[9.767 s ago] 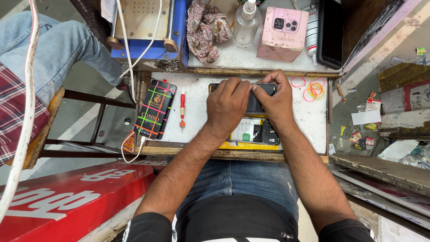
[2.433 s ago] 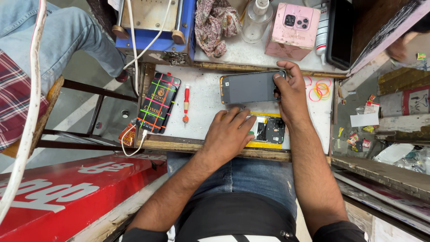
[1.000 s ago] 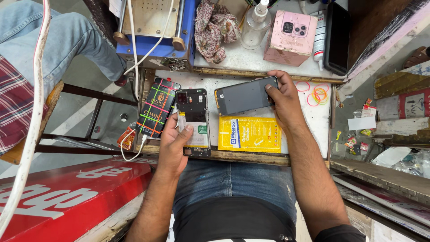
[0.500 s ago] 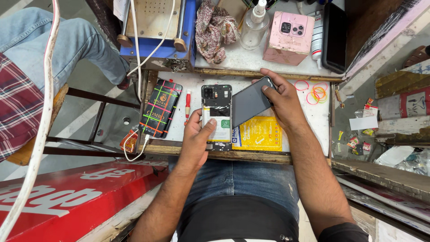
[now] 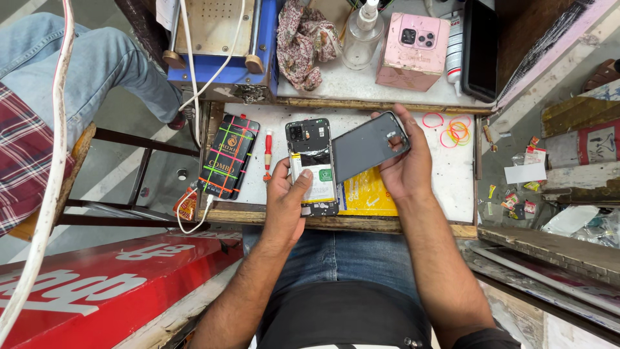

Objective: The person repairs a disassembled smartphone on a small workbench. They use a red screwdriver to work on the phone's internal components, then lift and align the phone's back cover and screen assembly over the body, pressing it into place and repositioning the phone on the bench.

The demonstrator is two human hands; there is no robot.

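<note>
My left hand (image 5: 287,200) holds an opened phone (image 5: 312,161) by its lower end, its battery and circuit boards facing up, over the white worktop (image 5: 452,187). My right hand (image 5: 403,165) grips the grey back cover (image 5: 367,145) of the phone, tilted, its left edge touching the phone's right side. A yellow packet (image 5: 365,194) lies on the worktop beneath the cover and my right hand.
A black power bank with coloured stripes (image 5: 229,165) and a red screwdriver (image 5: 267,152) lie left of the phone. Coloured rubber bands (image 5: 452,129) lie to the right. Behind stand a pink box (image 5: 413,52), a clear bottle (image 5: 361,35), a patterned cloth (image 5: 307,42) and a blue machine (image 5: 219,39). Another person's leg (image 5: 77,71) is at left.
My left hand has brought the opened phone closer to the back cover. My right hand has lowered the cover's edge against the phone's side.
</note>
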